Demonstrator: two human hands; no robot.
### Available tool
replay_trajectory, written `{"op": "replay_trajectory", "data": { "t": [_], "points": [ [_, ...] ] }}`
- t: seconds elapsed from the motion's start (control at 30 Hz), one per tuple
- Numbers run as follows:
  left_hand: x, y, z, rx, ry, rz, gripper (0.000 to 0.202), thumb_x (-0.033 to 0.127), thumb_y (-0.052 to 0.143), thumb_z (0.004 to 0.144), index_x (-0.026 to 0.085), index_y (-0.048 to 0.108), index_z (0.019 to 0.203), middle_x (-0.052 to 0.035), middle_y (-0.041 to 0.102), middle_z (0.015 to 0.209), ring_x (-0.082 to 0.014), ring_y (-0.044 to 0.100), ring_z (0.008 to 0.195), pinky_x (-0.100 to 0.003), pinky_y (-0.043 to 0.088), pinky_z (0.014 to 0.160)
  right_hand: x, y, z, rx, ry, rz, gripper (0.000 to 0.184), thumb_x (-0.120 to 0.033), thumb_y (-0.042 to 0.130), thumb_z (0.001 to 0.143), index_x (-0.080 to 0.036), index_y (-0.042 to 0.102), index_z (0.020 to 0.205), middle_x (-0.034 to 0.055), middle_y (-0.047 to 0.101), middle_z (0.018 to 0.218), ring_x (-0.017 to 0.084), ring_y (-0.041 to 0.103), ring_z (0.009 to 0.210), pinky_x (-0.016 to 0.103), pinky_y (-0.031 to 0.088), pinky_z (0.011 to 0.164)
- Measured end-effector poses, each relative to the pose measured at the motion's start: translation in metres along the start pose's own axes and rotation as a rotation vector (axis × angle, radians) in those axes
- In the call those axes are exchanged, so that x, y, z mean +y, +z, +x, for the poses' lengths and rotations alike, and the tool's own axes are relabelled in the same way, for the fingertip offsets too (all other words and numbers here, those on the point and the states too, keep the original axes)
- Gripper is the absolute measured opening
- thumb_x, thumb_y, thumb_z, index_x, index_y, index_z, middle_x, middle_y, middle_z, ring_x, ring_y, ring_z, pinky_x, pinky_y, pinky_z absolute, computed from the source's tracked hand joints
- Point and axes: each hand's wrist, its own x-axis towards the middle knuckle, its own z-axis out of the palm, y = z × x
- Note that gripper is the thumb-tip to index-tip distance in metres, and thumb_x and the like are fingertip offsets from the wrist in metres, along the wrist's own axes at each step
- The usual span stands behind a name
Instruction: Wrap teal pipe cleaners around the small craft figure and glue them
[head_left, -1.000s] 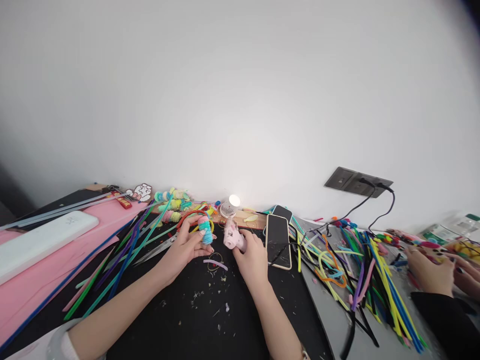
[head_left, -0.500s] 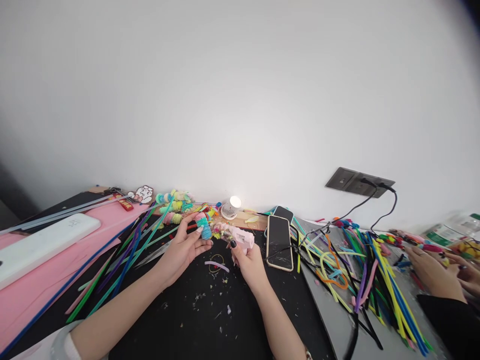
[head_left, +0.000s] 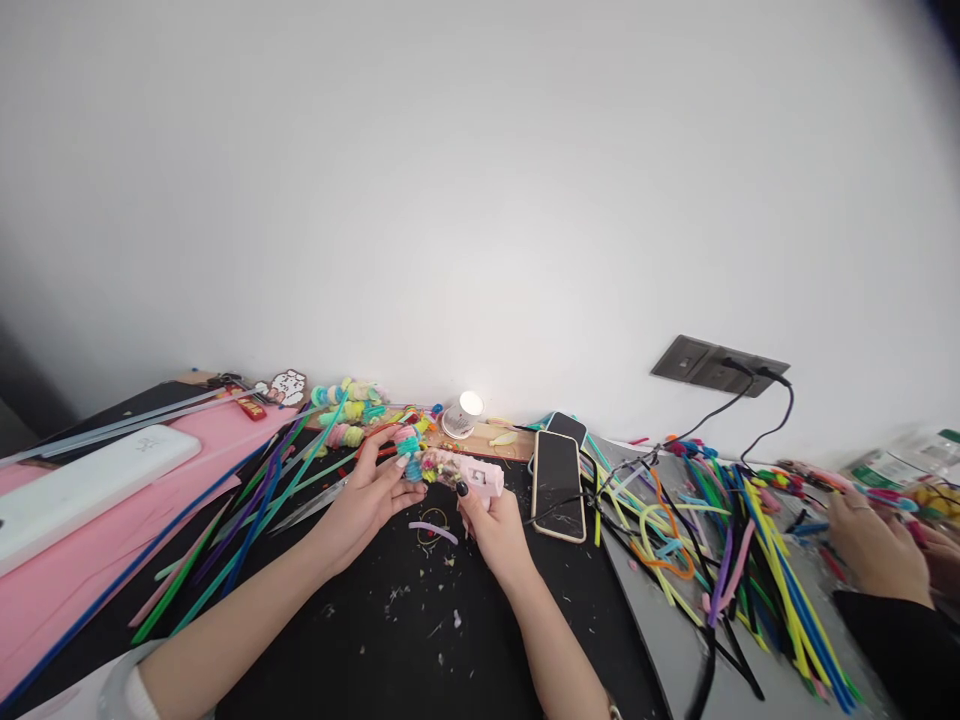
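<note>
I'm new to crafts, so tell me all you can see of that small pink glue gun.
The pink glue gun looks like smooth plastic, small and pistol-shaped. The right hand grips its handle from below. It is held level above the black tabletop, nose pointing left toward the coiled pipe-cleaner piece in the left hand. Its tip is lost among colourful bits.

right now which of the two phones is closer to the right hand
The cream-cased phone, lying beside the right hand; the dark phone sits behind it, farther away.
</note>
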Motion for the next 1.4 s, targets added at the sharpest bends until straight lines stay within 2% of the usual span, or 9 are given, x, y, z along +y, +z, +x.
{"op": "replay_trajectory", "data": {
  "t": [0.23, 0.5, 0.7, 0.87, 1.03, 1.2, 1.3, 1.4],
  "points": [
    [0.0002, 0.0014, 0.0007, 0.017, -0.004, -0.005, 0.064, 0.037, 0.079, 0.087, 0.034, 0.041, 0.139, 0.0036, 0.069, 0.095, -0.0146, 0.072, 0.077, -0.035, 0.059, 0.086, -0.0035, -0.0003, -0.0008, 0.010, 0.003, -0.055, 0.047, -0.060, 0.054, 0.089, -0.022, 0.052, 0.061, -0.0027, 0.043, 0.048, 0.013, 0.038, 0.048, 0.027, 0.028, 0.047],
    [0.0002, -0.0002, 0.0007, 0.009, 0.000, -0.007, 0.070, 0.043, 0.082, 0.082, 0.034, 0.042, 0.138, 0.0038, 0.069, 0.095, -0.0148, 0.071, 0.078, -0.035, 0.059, 0.086, -0.0036, 0.0000, -0.0013, 0.018, -0.001, -0.075, 0.047, -0.060, 0.054, 0.089, -0.023, 0.054, 0.060, -0.0028, 0.042, 0.046, 0.014, 0.038, 0.047, 0.027, 0.029, 0.048],
    [0.0009, -0.0002, 0.0009, 0.003, 0.001, -0.005, 0.068, 0.042, 0.081, 0.084, 0.034, 0.042, 0.138, 0.0040, 0.068, 0.093, -0.0151, 0.071, 0.078, -0.034, 0.059, 0.085, -0.0049, -0.0005, -0.0006, 0.045, -0.006, -0.096, 0.046, -0.059, 0.054, 0.089, -0.022, 0.062, 0.064, -0.0020, 0.042, 0.046, 0.015, 0.039, 0.048, 0.028, 0.031, 0.048],
    [0.0007, 0.0000, 0.0009, 0.014, 0.005, 0.000, 0.070, 0.041, 0.082, 0.082, 0.033, 0.041, 0.138, 0.0044, 0.069, 0.092, -0.0149, 0.072, 0.077, -0.034, 0.059, 0.084, -0.0059, -0.0010, -0.0007, 0.056, -0.016, -0.119, 0.045, -0.056, 0.054, 0.090, -0.017, 0.071, 0.073, 0.0008, 0.052, 0.051, 0.018, 0.050, 0.054, 0.026, 0.037, 0.050],
    [-0.0001, 0.0008, 0.0011, 0.039, 0.020, 0.023, 0.070, 0.043, 0.082, 0.081, 0.032, 0.042, 0.137, 0.0056, 0.069, 0.089, -0.0148, 0.072, 0.075, -0.035, 0.060, 0.084, -0.0056, -0.0026, -0.0023, 0.067, -0.046, -0.196, 0.041, -0.049, 0.053, 0.092, -0.016, 0.076, 0.093, 0.0063, 0.072, 0.074, 0.021, 0.064, 0.067, 0.028, 0.046, 0.061],
    [-0.0020, -0.0003, 0.0035, 0.045, 0.072, 0.098, 0.070, 0.047, 0.080, 0.081, 0.031, 0.041, 0.137, 0.0052, 0.069, 0.093, -0.0142, 0.072, 0.074, -0.036, 0.062, 0.084, -0.0090, -0.0071, -0.0025, 0.151, 0.028, -0.565, 0.026, -0.030, 0.054, 0.092, -0.018, 0.072, 0.107, 0.0102, 0.077, 0.096, 0.029, 0.071, 0.087, 0.035, 0.048, 0.076],
    [-0.0047, -0.0028, 0.0050, 0.034, 0.121, 0.201, 0.063, 0.047, 0.077, 0.084, 0.028, 0.043, 0.134, 0.0023, 0.069, 0.101, -0.0148, 0.072, 0.073, -0.039, 0.063, 0.084, -0.0093, -0.0067, -0.0023, 0.160, 0.060, -0.752, 0.037, -0.018, 0.055, 0.088, -0.016, 0.066, 0.124, 0.0152, 0.074, 0.118, 0.034, 0.068, 0.108, 0.043, 0.048, 0.090],
    [-0.0080, -0.0052, 0.0056, 0.000, 0.186, 0.315, 0.056, 0.048, 0.072, 0.087, 0.025, 0.046, 0.130, -0.0028, 0.067, 0.113, -0.0159, 0.072, 0.072, -0.044, 0.065, 0.084, -0.0054, -0.0032, -0.0031, 0.143, 0.110, -0.864, 0.048, -0.013, 0.060, 0.082, -0.014, 0.063, 0.130, 0.0206, 0.069, 0.125, 0.041, 0.061, 0.118, 0.054, 0.044, 0.098]
  ]
}}
